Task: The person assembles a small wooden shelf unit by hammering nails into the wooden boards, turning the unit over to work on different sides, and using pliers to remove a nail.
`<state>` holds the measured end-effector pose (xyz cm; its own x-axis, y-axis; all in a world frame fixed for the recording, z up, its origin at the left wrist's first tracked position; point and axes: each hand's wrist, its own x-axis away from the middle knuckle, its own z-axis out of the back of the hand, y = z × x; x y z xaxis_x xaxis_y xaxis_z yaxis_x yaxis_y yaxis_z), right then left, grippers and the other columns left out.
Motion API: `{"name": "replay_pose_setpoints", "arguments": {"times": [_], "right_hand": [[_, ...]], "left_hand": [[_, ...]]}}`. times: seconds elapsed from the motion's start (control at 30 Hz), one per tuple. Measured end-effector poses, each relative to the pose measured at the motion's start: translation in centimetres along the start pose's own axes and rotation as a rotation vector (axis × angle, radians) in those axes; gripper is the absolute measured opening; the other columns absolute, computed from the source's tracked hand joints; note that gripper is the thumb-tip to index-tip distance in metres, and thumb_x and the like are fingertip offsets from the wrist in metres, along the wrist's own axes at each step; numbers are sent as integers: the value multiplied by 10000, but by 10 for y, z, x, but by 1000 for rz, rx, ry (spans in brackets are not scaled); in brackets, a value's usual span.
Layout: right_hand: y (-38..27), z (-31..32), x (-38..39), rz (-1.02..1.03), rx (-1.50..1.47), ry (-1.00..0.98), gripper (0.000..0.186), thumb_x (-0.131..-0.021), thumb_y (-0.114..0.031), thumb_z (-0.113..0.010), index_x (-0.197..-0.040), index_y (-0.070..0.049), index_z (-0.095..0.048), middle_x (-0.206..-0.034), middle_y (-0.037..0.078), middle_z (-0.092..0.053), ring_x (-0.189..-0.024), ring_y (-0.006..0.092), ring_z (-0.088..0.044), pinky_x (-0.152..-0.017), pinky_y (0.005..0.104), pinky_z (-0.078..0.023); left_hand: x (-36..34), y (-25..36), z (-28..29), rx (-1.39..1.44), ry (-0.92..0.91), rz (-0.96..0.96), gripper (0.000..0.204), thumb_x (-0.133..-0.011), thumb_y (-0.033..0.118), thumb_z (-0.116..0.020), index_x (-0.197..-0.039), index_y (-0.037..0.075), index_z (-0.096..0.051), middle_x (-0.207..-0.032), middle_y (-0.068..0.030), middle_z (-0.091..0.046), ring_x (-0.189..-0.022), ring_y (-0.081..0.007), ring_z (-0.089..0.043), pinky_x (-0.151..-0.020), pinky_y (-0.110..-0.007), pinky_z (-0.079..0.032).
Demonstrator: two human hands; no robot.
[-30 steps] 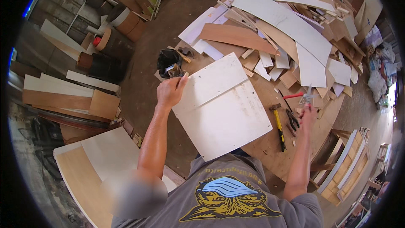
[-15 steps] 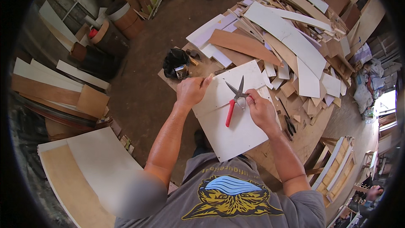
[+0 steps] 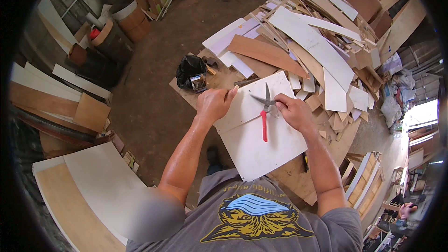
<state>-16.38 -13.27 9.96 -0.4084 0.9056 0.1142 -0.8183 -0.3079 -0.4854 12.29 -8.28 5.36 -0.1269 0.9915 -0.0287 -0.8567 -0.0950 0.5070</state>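
My right hand [image 3: 295, 113] is closed on a pair of snips [image 3: 264, 128]. Their dark blades point up and stand apart, and one red handle hangs free below. The snips are over a white board [image 3: 259, 151] with a seam across it and small dark spots near its edges. At that board's left edge my left hand [image 3: 213, 106] is closed, thumb lying along the top. Its fingers curl out of sight, so whatever they hold is hidden. The board rests on a brown wooden bench top [image 3: 298, 189].
Offcuts [image 3: 310, 42] of wood and white board are heaped on the far right. A black plastic bag [image 3: 190, 67] sits at the bench's far left corner. Curved panels [image 3: 93, 172] stand at left, near drums [image 3: 112, 37]. Other people show at the far edge and lower right.
The snips have turned more upright, with the free handle swinging to the right. My right hand has shifted slightly right and up. A person has come into view at the far edge.
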Motion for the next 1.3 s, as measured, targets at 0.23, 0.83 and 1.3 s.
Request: {"name": "replay_pose_setpoints", "arguments": {"times": [0.23,0.83,1.3], "right_hand": [[-2,4,-17,-76,-8,-129,222,-1031,-324,-609,-1146,-160,-703,-920,117,-761,-890,355,-727,-764,459,-541],[15,-14,-12,-9,-79,-61,213,-1058,-313,-583,-1149,-131,-644,-863,148,-736,-846,388,-719,-731,488,-529],[8,-16,-11,-9,10,-32,218,-1049,-346,-563,-1150,-156,-603,-863,145,-756,-843,435,-722,-739,558,-524]], "left_hand": [[0,0,1,13,3,-1,594,-1078,542,-504,-841,69,-774,-804,-196,-730,-819,-419,-711,-724,-537,-539],[-3,3,2,7,22,21,556,-1068,546,-518,-913,103,-817,-790,-183,-735,-798,-405,-721,-717,-523,-553],[-3,0,-1,10,26,20,555,-1064,548,-527,-909,91,-803,-754,-188,-717,-774,-416,-710,-710,-529,-540]]}}
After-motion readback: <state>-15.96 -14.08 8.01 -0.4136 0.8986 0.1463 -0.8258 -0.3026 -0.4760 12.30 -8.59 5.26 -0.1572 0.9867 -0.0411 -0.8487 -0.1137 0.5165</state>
